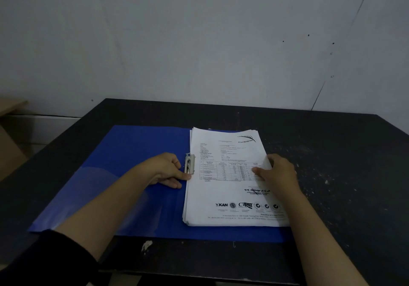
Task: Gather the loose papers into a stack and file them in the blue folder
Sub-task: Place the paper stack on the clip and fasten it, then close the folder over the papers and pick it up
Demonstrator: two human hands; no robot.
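Note:
The blue folder (124, 175) lies open and flat on the dark table. A stack of white printed papers (223, 193) rests on its right half, with a metal clip (190, 164) over the stack's left edge. My left hand (168, 170) lies on the folder beside the clip, fingers curled, thumb touching the paper edge just below it. My right hand (276, 173) rests on the stack's right edge, thumb on top of the sheets and fingers around the edge.
The dark table (332, 175) is scuffed with white specks and reaches a grey wall behind. A brown cardboard box (11, 144) stands off the table's left side. A small staple-like bit (234, 244) lies near the front edge.

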